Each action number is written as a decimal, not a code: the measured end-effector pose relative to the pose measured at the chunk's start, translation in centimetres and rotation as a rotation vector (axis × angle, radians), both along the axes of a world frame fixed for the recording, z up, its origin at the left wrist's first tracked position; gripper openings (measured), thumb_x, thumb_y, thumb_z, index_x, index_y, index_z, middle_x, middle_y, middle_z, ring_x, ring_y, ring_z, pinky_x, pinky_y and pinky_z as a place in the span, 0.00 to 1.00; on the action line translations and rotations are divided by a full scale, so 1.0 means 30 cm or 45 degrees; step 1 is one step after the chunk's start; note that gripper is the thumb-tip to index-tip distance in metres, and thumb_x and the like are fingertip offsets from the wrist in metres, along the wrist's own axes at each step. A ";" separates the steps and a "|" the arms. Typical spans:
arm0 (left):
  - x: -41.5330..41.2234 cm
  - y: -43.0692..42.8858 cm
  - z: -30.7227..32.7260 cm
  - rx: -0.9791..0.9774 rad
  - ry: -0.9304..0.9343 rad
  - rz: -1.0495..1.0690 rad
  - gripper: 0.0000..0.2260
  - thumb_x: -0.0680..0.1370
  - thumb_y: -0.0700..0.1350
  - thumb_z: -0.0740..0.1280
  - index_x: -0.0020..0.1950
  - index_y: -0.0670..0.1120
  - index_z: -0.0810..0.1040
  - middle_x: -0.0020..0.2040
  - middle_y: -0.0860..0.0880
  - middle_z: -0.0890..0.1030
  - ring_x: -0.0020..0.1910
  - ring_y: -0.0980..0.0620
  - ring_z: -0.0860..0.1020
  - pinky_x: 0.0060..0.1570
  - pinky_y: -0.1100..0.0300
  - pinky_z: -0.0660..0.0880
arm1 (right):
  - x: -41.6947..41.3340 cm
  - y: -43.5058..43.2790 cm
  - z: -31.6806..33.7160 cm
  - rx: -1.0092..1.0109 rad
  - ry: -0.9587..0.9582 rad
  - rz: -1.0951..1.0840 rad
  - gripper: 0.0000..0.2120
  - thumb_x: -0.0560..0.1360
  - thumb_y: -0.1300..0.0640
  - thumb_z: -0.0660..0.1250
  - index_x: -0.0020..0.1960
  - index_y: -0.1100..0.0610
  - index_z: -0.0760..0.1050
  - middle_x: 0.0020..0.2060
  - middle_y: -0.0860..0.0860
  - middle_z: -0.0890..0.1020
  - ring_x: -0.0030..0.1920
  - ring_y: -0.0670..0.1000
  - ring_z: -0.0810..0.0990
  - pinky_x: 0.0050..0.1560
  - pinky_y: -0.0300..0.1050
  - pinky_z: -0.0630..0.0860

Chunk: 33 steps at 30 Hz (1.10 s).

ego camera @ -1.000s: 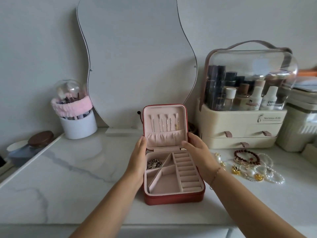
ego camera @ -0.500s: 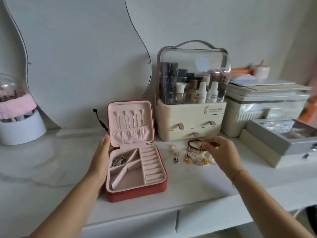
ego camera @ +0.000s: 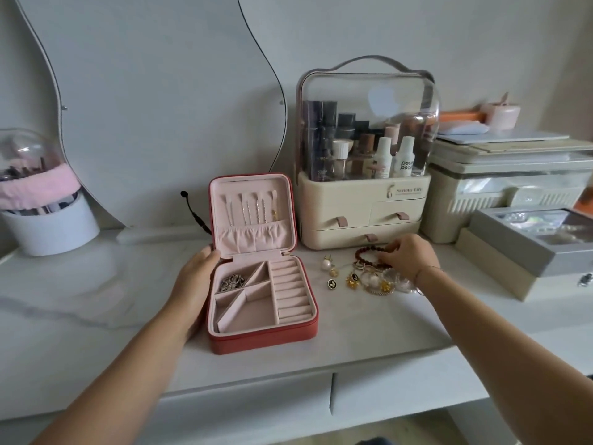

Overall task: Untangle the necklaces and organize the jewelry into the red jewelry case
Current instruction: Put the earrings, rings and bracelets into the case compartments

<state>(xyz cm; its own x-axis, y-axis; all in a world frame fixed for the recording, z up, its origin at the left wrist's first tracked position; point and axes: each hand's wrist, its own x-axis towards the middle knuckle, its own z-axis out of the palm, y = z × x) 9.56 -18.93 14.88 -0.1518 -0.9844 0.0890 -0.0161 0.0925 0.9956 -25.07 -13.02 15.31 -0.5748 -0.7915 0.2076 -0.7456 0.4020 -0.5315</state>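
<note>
The red jewelry case (ego camera: 266, 338) lies open on the white marble desk (ego camera: 96, 303), its pink lid (ego camera: 252, 216) upright with several chains hung inside. A tangled silver chain (ego camera: 232, 282) sits in the case's back left compartment. My left hand (ego camera: 194, 281) rests flat against the case's left side. To the right of the case lies a loose jewelry pile: a dark red bead bracelet (ego camera: 365, 255), pearl earrings (ego camera: 327, 263), black round earrings (ego camera: 332, 283), gold pieces (ego camera: 352, 281) and tangled pearl strands (ego camera: 383, 282). My right hand (ego camera: 409, 256) hovers over the pile, fingertips pinching the bracelet's far side.
A cream cosmetic organizer (ego camera: 362, 216) with a clear dome stands just behind the pile. A grey box (ego camera: 526, 252) and stacked storage boxes (ego camera: 500, 194) crowd the right. A white brush holder (ego camera: 51, 226) stands far left, a wavy mirror (ego camera: 154, 107) behind the case.
My right hand left the case and moved right to the jewelry pile, now at the bead bracelet. My left hand stayed on the case. The view swung right.
</note>
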 end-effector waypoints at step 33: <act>0.007 -0.039 -0.008 0.090 0.075 -0.007 0.19 0.76 0.30 0.60 0.59 0.48 0.79 0.56 0.46 0.83 0.56 0.47 0.81 0.60 0.51 0.75 | 0.630 0.030 0.124 0.055 -0.148 0.990 0.06 0.70 0.60 0.71 0.43 0.50 0.83 0.29 0.38 0.78 0.30 0.34 0.75 0.34 0.27 0.69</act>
